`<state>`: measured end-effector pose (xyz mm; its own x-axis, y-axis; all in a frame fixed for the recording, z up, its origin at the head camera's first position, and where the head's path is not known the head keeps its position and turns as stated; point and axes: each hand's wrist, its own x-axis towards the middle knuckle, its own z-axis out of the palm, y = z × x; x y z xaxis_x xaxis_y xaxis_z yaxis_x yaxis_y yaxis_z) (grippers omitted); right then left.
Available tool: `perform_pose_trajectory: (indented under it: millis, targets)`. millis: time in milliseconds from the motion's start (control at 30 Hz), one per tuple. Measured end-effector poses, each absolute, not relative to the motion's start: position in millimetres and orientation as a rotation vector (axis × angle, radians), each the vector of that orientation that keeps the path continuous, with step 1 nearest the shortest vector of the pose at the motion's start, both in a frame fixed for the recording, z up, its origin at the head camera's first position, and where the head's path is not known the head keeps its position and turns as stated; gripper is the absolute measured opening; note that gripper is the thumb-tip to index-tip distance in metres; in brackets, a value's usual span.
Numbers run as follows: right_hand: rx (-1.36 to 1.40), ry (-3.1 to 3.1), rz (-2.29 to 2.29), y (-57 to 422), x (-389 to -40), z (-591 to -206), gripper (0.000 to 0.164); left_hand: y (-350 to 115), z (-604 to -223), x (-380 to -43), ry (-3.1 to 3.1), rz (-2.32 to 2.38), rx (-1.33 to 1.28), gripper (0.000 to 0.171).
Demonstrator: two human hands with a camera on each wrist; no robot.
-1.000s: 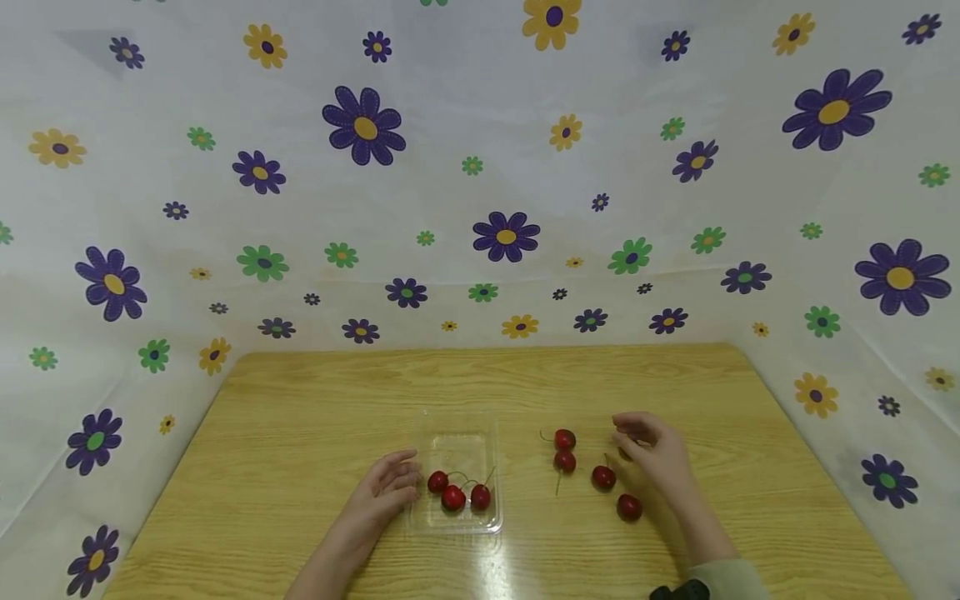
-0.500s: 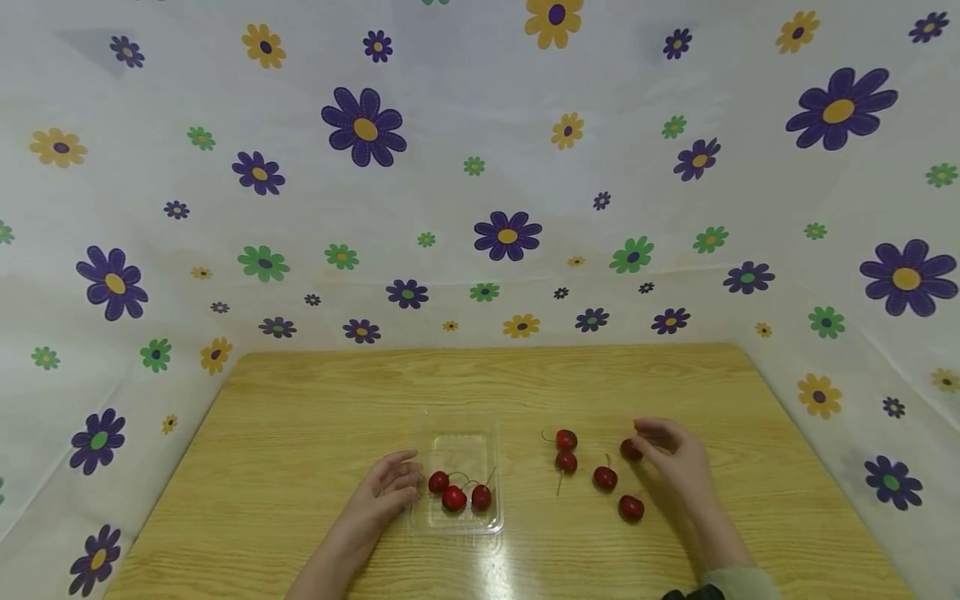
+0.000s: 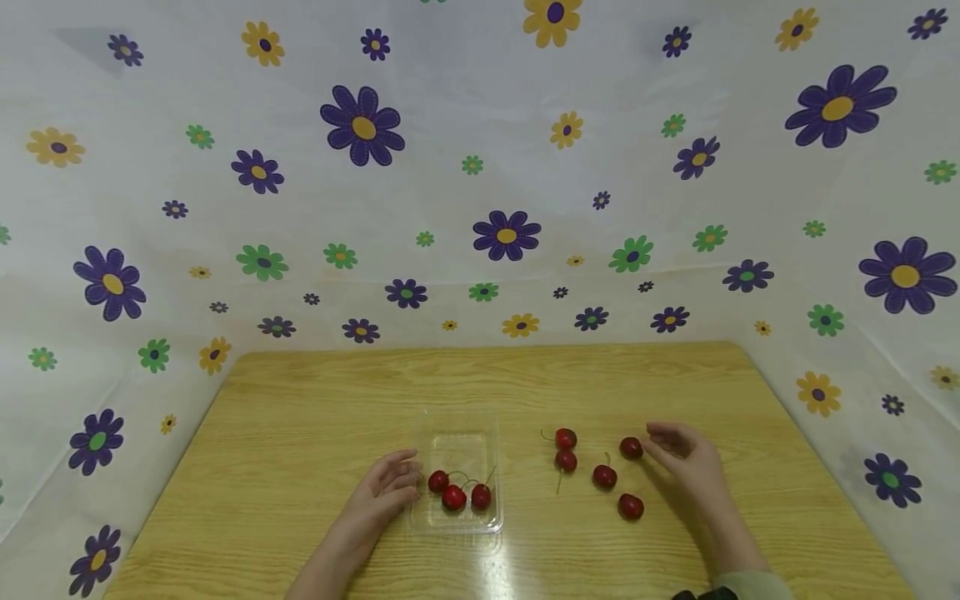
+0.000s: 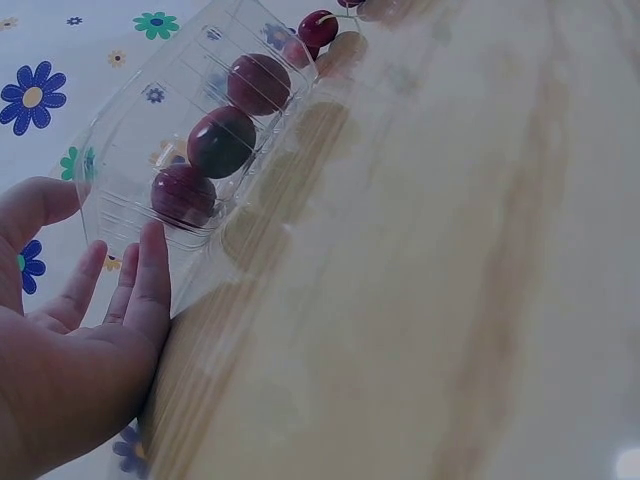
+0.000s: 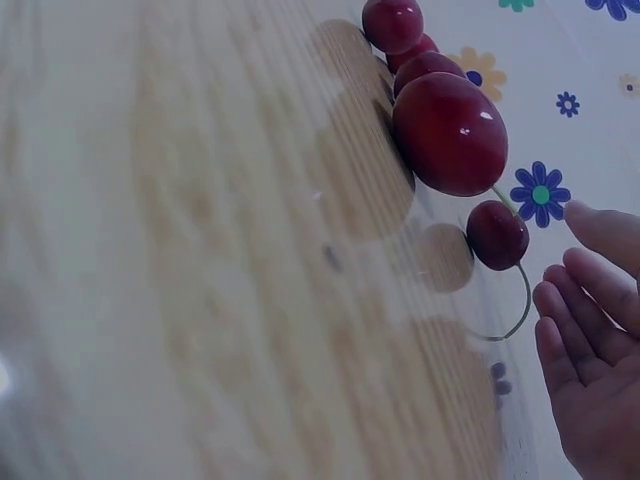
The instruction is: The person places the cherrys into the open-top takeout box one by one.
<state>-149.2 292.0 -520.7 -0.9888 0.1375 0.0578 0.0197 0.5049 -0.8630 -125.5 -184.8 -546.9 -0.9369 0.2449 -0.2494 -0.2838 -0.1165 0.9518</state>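
While the left hand (image 3: 382, 492) rests just beside the clear container (image 3: 459, 450), fingers relaxed and holding nothing, the right hand (image 3: 686, 462) hovers next to a dark cherry (image 3: 632, 448) on the side facing the right edge of the counter (image 3: 300, 433). Its thumb and fingers stand a modest gap apart, gripping nothing; whether the thumb touches the fruit I cannot tell. Four loose cherries (image 3: 604, 477) lie nearby, two of them touching, all well apart from the counter's far edge. Closer to the left edge, the container bears three cherries (image 3: 453, 498), gathered in the half away from the counter's far edge.

A clean pinch here probably calls for fingertips on opposite sides of the cherry, set low around its middle so that it cannot roll off toward its neighbours. Pressure should be light and even, since a hard squeeze may bruise the skin. The left hand would do best to steady the thin plastic gently, without bending its wall.
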Motion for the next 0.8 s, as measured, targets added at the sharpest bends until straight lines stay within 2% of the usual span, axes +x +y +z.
perform_pose_trajectory:
  millis: [233, 600, 800]
  targets:
    - [-0.145, -2.715, 1.525, 292.6, -145.7, -520.9, 0.052, -184.3, -546.5, -125.3, 1.820, 2.103, -0.044, 0.066]
    - [-0.140, -2.784, 1.462, 289.8, -149.5, -527.8, 0.052, -184.9, -547.5, -125.8, 1.808, 2.098, -0.022, 0.067]
    - [-0.184, -2.813, 1.530, 286.5, -148.9, -527.7, 0.058, -185.5, -547.0, -126.4, 1.809, 2.095, -0.019, 0.067]
